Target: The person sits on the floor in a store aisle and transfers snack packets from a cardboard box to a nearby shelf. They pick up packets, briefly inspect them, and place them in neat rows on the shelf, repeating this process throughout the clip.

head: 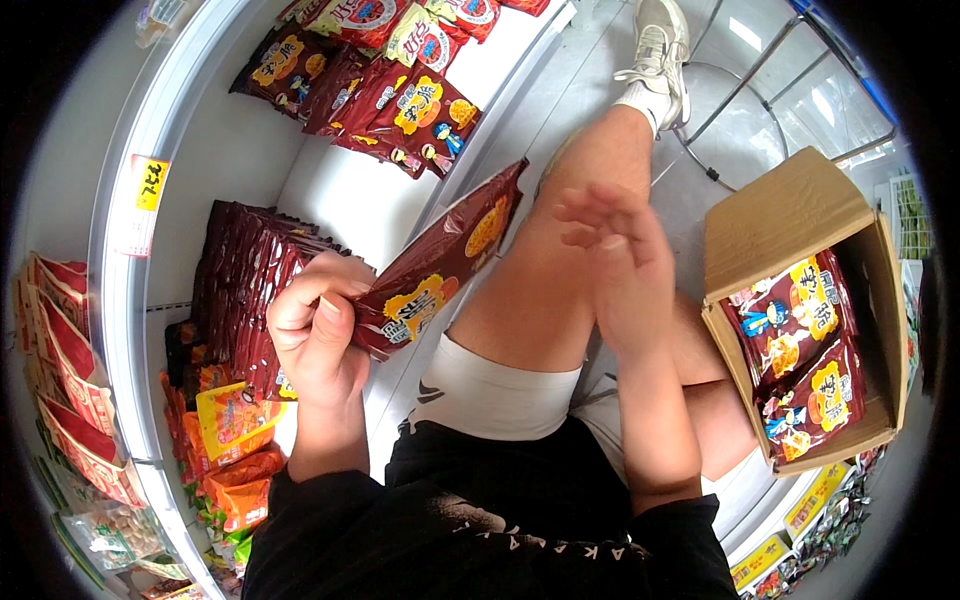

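Observation:
My left hand point(322, 330) grips one end of a dark red snack packet point(442, 270), which tilts up to the right over the shelf edge and my leg. My right hand point(619, 247), somewhat blurred, is raised above my knee with its fingers apart and nothing in it. Beside my left hand, a tight row of dark red packets point(244, 300) stands on the shelf. At the right, an open cardboard box point(787, 217) holds similar snack packets point(810, 397).
More red packets point(427, 120) lie on the shelf at the top. Orange snack bags point(240, 480) sit at lower left, inside the shelf's curved edge point(124, 300) with a price tag point(150, 184). A metal-framed stool or stand point(750, 82) is at upper right.

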### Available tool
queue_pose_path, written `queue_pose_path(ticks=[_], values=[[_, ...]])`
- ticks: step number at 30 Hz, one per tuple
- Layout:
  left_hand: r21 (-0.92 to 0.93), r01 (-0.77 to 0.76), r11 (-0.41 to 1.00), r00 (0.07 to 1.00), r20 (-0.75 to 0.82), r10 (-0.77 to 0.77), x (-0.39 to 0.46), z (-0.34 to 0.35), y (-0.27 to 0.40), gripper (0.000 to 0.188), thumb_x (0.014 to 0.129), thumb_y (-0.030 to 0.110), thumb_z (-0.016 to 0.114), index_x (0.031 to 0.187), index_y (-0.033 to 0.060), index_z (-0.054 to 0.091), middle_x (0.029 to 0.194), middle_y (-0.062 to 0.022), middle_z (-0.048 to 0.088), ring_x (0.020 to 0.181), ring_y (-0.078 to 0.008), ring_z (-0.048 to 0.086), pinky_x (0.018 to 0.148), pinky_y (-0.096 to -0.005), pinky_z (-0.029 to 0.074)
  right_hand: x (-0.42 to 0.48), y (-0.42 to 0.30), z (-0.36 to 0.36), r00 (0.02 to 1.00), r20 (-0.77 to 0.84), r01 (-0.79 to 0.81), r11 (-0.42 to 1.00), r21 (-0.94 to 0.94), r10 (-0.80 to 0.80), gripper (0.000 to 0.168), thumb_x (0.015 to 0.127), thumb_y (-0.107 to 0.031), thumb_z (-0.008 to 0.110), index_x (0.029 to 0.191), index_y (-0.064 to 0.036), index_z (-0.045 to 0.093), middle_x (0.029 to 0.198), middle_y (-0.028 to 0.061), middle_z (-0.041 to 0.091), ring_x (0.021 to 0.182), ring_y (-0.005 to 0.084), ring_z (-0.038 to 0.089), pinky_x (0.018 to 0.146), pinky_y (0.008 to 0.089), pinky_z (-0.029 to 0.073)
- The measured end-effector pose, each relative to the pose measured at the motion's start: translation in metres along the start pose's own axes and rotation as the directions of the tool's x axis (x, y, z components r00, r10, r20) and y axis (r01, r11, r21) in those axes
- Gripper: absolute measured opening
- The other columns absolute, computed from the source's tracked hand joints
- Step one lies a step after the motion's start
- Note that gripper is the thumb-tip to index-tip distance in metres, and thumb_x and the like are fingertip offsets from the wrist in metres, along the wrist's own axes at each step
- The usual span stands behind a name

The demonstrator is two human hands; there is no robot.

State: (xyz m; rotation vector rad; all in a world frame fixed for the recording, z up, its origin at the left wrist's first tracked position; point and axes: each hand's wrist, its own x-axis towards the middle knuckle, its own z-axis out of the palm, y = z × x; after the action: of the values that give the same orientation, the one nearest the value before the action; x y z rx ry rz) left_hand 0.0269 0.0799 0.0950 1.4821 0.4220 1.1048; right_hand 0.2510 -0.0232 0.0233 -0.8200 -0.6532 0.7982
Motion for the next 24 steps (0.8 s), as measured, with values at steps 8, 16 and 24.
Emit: queue_pose_path(ticks=[8, 16, 24], values=[[0.025, 0.013, 1.0, 0.989, 0.15, -0.017, 0.005, 0.004, -0.002, 0.023, 0.09, 0.017, 0.067, 0.09, -0.0061, 0.066, 0.084, -0.014, 0.062, 0.075, -0.0204, 0.059, 0.067, -0.0299, 0.045, -0.004, 0.019, 0.005, 0.983, 0.171, -0.094, 0.986, 0.136, 0.071, 0.034, 0.098, -0.018, 0.057, 0.125, 0.001, 0.053, 0.122, 0.0109, 0.061, 0.112, 0.0186, 0.057, 0.098, 0.0324, 0.044], [-0.064, 0.109, 0.992, 0.993, -0.029, -0.111, 0.001, 0.003, -0.004, 0.021, 0.093, 0.015, 0.064, 0.093, -0.0058, 0.064, 0.087, -0.0134, 0.063, 0.077, -0.0182, 0.059, 0.07, -0.029, 0.047, -0.01, -0.001, 0.013, 0.998, 0.055, -0.024, 0.989, 0.148, 0.016, 0.016, 0.096, -0.013, 0.06, 0.099, 0.003, 0.063, 0.102, 0.0059, 0.064, 0.093, 0.0119, 0.06, 0.084, 0.0254, 0.048], [0.054, 0.21, 0.976, 0.968, -0.155, -0.2, 0.004, 0.005, -0.016, 0.016, 0.095, 0.01, 0.061, 0.101, -0.0044, 0.066, 0.093, -0.0084, 0.068, 0.082, -0.0122, 0.062, 0.078, -0.0265, 0.05, -0.014, 0.012, 0.015, 0.983, -0.159, -0.077, 0.992, 0.103, 0.093, 0.015, 0.097, -0.011, 0.059, 0.09, 0.001, 0.062, 0.091, 0.0021, 0.065, 0.083, 0.007, 0.058, 0.076, 0.0218, 0.048]])
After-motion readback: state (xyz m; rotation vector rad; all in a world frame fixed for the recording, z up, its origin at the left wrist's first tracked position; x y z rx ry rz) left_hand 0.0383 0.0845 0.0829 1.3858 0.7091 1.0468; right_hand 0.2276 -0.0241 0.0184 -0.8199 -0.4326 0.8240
